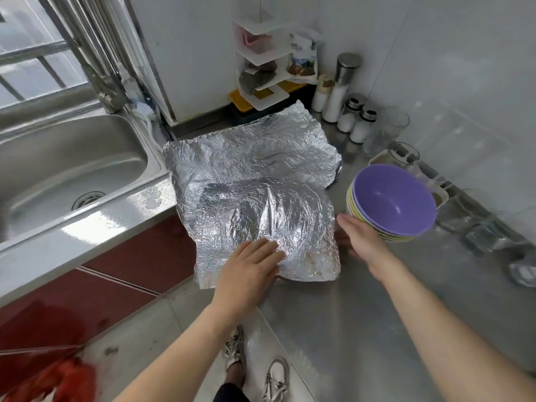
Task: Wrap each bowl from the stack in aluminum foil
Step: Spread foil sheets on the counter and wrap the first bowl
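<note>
Directly below the head camera I see a stainless-steel counter [348, 329] with two crumpled sheets of aluminum foil lying on it. The rear foil sheet [246, 152] lies spread towards the wall. The front foil sheet [293, 207] overlaps it and is draped over a round, domed shape, hidden under the foil so I cannot tell what it is.

The left hand [249, 265] rests palm down on the near part of the front foil sheet, its fingers [269, 248] straight and held together, pressing on the foil. The right hand [361, 242] is at the right edge of that sheet, between the foil and the stack of bowls [355, 210]. Its fingers [346, 223] are stretched out and close together, holding nothing. I cannot tell whether it touches the foil or the stack.

The stack of bowls stands on the counter just right of the foil, unwrapped, with a purple bowl [397, 195] on top and pale yellow-green rims beneath it.

To the left is a steel sink [58, 158] with a faucet [111, 94] behind it. Along the far wall stand a white shelf rack [261, 62] and several lidded shakers [346, 117] holding white contents.
</note>
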A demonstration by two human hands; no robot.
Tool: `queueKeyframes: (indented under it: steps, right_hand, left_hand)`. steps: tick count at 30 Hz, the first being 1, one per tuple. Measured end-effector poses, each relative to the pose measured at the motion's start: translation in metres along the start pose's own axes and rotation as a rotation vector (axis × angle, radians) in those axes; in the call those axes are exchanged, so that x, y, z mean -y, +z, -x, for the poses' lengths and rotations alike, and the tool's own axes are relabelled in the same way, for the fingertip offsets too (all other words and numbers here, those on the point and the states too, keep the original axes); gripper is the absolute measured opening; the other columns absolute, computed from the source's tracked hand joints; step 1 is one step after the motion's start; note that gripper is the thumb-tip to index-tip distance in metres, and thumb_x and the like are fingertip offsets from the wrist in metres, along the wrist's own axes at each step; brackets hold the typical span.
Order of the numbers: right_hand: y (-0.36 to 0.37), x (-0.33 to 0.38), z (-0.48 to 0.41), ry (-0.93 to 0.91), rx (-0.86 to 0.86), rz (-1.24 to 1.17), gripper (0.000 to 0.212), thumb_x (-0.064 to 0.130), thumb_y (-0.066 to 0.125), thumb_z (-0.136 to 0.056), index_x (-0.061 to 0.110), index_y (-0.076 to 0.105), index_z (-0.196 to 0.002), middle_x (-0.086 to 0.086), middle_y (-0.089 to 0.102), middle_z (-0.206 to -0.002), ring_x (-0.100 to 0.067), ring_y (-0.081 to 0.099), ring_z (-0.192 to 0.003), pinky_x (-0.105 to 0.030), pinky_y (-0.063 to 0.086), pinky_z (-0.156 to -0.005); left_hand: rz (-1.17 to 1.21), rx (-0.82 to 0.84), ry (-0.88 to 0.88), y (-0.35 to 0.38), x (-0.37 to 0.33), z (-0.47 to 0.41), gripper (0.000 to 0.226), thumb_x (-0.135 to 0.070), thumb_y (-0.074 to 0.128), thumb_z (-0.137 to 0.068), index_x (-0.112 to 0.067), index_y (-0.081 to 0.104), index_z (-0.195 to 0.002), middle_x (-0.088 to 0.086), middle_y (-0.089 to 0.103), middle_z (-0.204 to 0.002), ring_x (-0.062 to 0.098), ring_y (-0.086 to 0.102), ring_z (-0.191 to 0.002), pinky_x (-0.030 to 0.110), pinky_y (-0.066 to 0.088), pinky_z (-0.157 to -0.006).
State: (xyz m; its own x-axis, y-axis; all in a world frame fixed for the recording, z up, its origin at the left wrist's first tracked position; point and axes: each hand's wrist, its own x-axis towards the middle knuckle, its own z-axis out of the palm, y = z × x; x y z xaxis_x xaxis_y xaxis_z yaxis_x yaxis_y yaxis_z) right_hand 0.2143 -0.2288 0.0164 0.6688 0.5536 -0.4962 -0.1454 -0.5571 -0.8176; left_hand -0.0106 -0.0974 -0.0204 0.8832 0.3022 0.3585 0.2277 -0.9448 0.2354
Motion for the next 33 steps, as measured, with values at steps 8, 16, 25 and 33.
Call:
queueKeyframes:
  steps: [8, 16, 25, 33]
  right_hand:
    - [-0.004, -0.001, 0.005, 0.134, -0.002, -0.127, 0.047, 0.052, 0.052, -0.094, 0.034, 0.046, -0.137, 0.002, 0.054, -0.135, -0.021, 0.052, -0.123, -0.046, 0.038, -0.103]
    - [0.024, -0.015, 0.003, 0.089, -0.042, -0.402, 0.085, 0.006, 0.082, -0.067, 0.01, 0.042, -0.141, -0.014, 0.06, -0.13, -0.028, 0.061, -0.115, -0.051, 0.045, -0.104]
    - [0.034, -0.003, 0.012, -0.366, -0.459, 0.411, 0.059, 0.017, 0.078, -0.079, 0.014, 0.053, -0.132, -0.01, 0.055, -0.119, -0.029, 0.054, -0.11, -0.042, 0.046, -0.093]
    - [0.058, -0.013, 0.03, -1.09, -0.09, 0.87, 0.006, 0.009, 0.071, -0.083, 0.009, 0.068, -0.089, -0.002, 0.062, -0.089, -0.024, 0.057, -0.08, -0.039, 0.052, -0.07]
  left_hand:
    - [0.121, -0.023, -0.041, 0.003, 0.001, -0.005, 0.025, -0.034, 0.056, -0.094, -0.019, 0.073, -0.105, -0.003, 0.07, -0.116, 0.025, 0.062, -0.106, 0.038, 0.053, -0.087]
    - [0.089, -0.057, -0.005, -0.008, 0.008, -0.009, 0.029, -0.037, 0.052, -0.092, -0.022, 0.076, -0.084, -0.007, 0.065, -0.085, 0.016, 0.05, -0.08, 0.025, 0.042, -0.062]
    - [0.094, -0.022, 0.055, -0.008, 0.008, -0.013, 0.025, -0.03, 0.055, -0.09, -0.019, 0.076, -0.085, -0.006, 0.064, -0.08, 0.019, 0.055, -0.074, 0.03, 0.049, -0.056]
    - [0.17, 0.017, -0.054, 0.001, -0.013, -0.031, 0.028, -0.033, 0.051, -0.091, -0.017, 0.074, -0.085, -0.003, 0.065, -0.079, 0.022, 0.057, -0.072, 0.036, 0.051, -0.056]
